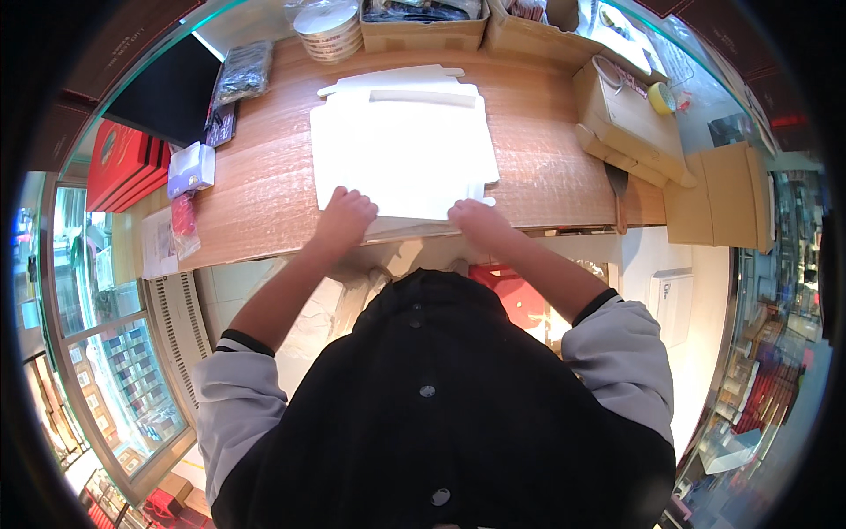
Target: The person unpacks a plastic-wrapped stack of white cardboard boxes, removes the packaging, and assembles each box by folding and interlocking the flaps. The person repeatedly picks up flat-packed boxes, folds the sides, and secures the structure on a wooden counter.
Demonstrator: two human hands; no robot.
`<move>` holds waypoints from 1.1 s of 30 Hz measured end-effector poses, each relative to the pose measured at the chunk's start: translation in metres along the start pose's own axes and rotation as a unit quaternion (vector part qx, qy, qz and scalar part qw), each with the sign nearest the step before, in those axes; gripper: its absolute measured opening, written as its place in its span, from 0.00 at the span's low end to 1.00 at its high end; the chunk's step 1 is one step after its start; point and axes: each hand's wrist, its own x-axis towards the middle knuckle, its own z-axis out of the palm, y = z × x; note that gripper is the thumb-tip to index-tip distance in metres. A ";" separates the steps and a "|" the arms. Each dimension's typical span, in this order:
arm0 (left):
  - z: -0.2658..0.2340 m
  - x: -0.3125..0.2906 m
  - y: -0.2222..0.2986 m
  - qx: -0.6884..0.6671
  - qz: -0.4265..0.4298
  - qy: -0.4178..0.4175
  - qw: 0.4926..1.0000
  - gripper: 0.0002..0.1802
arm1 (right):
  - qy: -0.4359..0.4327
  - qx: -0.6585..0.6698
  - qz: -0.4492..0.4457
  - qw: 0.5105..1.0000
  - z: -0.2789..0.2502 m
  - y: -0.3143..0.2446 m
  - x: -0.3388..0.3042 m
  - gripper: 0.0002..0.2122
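Note:
A white cardboard sheet, cut like an unfolded flat box (405,150), lies on the wooden table (264,189) in front of me. Side tabs stick out at its corners, and a raised fold runs across its far part. At the near left corner, my left hand (350,214) has its fingers curled over the edge. My right hand (477,220) pinches the near right corner by a small tab. The undersides of both grips are hidden, and glare washes out the sheet's creases.
Tape rolls (328,31) and an open carton (423,33) line the back. To the right are a brown box (630,123), a yellow tape roll (661,99) and a dark-bladed scraper (619,198). Red boxes (128,167) and a tissue pack (191,167) stand left.

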 end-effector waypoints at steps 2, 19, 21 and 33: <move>0.005 0.009 0.028 -0.102 0.043 0.079 0.991 0.04 | -0.015 0.005 -0.010 1.000 0.006 -0.021 0.007 0.06; 0.028 0.000 0.011 -0.128 0.122 0.081 0.981 0.04 | 0.074 0.063 -0.110 0.989 -0.016 -0.023 0.012 0.14; 0.032 -0.013 -0.007 -0.103 0.109 0.162 0.975 0.04 | 0.169 0.049 -0.005 0.984 -0.017 0.004 0.021 0.17; 0.058 -0.039 0.017 -0.547 -0.278 -0.082 0.785 0.15 | 0.141 0.064 0.212 0.965 -0.016 0.149 0.040 0.13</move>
